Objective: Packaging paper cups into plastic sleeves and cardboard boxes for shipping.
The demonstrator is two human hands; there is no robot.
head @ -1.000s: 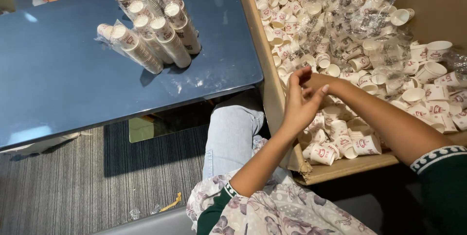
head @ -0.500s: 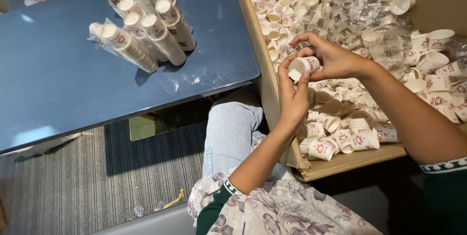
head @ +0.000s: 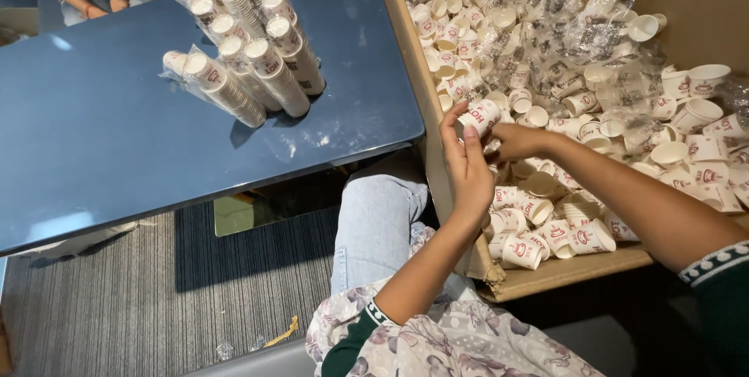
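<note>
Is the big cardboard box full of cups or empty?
Nearly full. The cardboard box holds loose paper cups and crumpled plastic wrap heaped across most of its floor.

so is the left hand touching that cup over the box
Touching. The head view shows the left hand with its fingertips wrapped against the side of the paper cup, no gap between them, above the cardboard box.

Wrapped cup stacks [head: 250, 65] on table [head: 94, 151] at left, loose cups [head: 546, 221] in cardboard box [head: 562, 272] at right
</note>
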